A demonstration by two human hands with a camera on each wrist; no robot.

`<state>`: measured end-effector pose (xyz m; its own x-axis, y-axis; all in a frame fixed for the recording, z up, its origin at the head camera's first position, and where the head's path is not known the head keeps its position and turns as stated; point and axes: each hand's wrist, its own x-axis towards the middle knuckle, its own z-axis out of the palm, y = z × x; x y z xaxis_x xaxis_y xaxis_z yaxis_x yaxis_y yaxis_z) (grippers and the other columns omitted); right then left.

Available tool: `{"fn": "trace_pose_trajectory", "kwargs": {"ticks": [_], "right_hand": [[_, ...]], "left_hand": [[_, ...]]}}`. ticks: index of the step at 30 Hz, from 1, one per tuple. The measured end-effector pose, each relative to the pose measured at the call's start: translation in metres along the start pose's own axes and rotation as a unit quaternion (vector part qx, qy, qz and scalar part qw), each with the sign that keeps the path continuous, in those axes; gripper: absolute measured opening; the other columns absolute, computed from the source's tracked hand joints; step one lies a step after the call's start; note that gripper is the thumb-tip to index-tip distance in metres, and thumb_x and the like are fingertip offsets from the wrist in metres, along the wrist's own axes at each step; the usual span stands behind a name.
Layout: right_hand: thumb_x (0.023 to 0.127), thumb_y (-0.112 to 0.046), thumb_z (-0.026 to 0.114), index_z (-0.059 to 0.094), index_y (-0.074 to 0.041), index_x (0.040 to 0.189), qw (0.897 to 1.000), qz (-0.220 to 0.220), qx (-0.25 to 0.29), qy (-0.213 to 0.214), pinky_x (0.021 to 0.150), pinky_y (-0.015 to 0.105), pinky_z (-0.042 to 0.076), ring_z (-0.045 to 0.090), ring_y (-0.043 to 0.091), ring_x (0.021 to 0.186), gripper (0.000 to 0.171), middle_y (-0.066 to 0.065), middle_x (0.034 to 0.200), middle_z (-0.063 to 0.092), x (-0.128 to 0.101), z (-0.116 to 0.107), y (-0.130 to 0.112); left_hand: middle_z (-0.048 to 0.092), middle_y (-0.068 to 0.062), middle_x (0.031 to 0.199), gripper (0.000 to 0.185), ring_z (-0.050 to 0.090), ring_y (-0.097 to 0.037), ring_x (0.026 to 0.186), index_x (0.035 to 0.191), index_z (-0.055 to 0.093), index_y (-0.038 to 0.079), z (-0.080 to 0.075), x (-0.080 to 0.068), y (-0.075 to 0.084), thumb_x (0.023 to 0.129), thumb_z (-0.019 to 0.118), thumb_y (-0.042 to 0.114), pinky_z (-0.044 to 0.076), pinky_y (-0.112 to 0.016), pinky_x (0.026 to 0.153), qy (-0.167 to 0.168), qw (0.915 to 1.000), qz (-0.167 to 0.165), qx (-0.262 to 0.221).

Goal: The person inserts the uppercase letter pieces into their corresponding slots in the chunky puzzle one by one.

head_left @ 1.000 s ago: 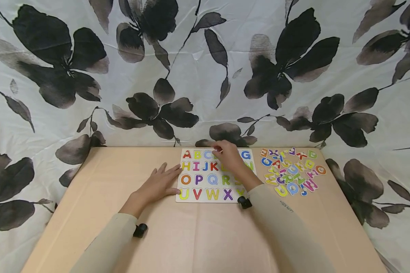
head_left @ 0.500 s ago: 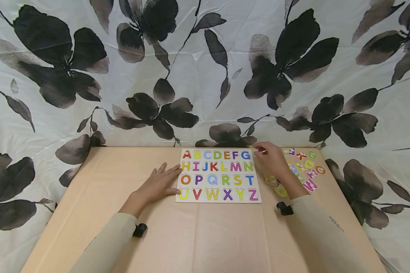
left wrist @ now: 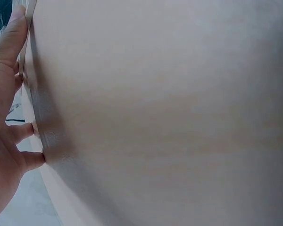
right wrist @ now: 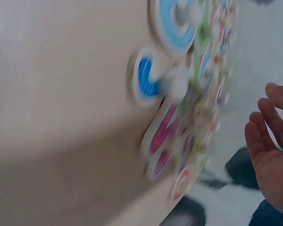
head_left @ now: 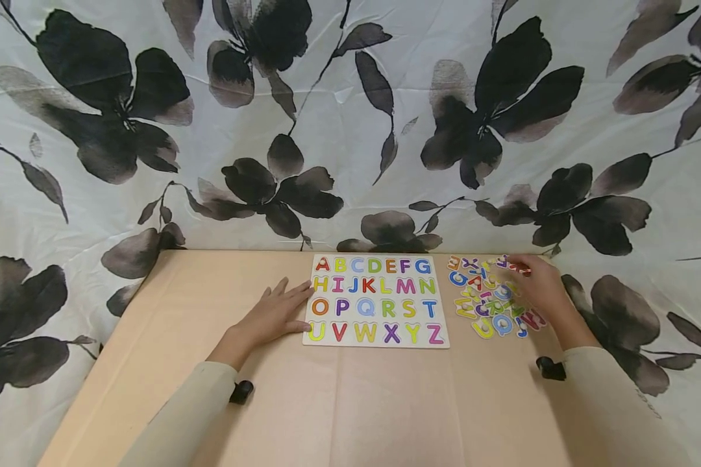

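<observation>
A white alphabet puzzle board [head_left: 376,296] with coloured letters A to Z lies near the table's far edge. My left hand [head_left: 274,311] rests spread at its left side, fingertips and thumb at the edge; the left wrist view catches that hand [left wrist: 4,94] at the far left. To the board's right, loose letter pieces [head_left: 485,329] lie in a heap. Over the heap's far right part is my right hand [head_left: 543,288], covering some of them. In the right wrist view, the fingers are loosely bent with nothing between them, beside a blue J piece [right wrist: 146,77] with a white knob.
The pieces overlap one another, among them a light blue Q [head_left: 502,325]. The tan tabletop [head_left: 385,402] meets a floral cloth [head_left: 339,97] at the back. Small black devices sit at the left wrist [head_left: 242,392] and right wrist [head_left: 550,368].
My right hand has moved right, from over the board's top row, past its right edge, to the letter heap. The whole board is now uncovered. My left hand has stayed at the board's side.
</observation>
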<state>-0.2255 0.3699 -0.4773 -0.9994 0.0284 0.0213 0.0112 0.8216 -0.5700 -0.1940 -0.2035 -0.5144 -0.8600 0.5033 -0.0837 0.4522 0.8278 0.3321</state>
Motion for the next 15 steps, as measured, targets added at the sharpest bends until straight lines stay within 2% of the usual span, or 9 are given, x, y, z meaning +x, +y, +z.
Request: {"fn": "trace_pose_trajectory", "kwargs": {"ticks": [7, 10, 15], "right_hand": [[0.108, -0.022, 0.054, 0.054, 0.002, 0.143, 0.998, 0.056, -0.037, -0.019, 0.096, 0.064, 0.052, 0.053, 0.052, 0.123, 0.042, 0.033, 0.141, 0.050, 0.004, -0.010, 0.037], [0.107, -0.017, 0.053, 0.055, 0.006, 0.140, 0.995, 0.068, -0.063, -0.032, 0.094, 0.064, 0.052, 0.055, 0.049, 0.115, 0.040, 0.034, 0.134, 0.054, 0.006, -0.011, 0.047], [0.103, -0.006, 0.053, 0.058, 0.009, 0.132, 0.993, 0.058, -0.092, -0.051, 0.090, 0.062, 0.051, 0.053, 0.042, 0.099, 0.033, 0.032, 0.119, 0.058, 0.009, -0.011, 0.058]], "left_hand": [[0.031, -0.002, 0.170, 0.089, 0.018, -0.054, 0.155, 0.162, 0.037, 0.018, 0.000, 0.000, 0.000, 0.090, 0.069, 0.061, 0.020, -0.078, 0.117, -0.004, 1.0000, 0.002, 0.000], [0.032, -0.001, 0.169, 0.089, 0.018, -0.054, 0.154, 0.161, 0.038, 0.019, 0.000, 0.000, 0.000, 0.090, 0.070, 0.061, 0.020, -0.078, 0.117, -0.003, 1.0000, 0.003, 0.002], [0.031, 0.000, 0.170, 0.089, 0.018, -0.053, 0.155, 0.162, 0.038, 0.019, 0.000, 0.000, -0.001, 0.090, 0.069, 0.062, 0.020, -0.077, 0.118, -0.001, 1.0000, 0.002, 0.003]]}}
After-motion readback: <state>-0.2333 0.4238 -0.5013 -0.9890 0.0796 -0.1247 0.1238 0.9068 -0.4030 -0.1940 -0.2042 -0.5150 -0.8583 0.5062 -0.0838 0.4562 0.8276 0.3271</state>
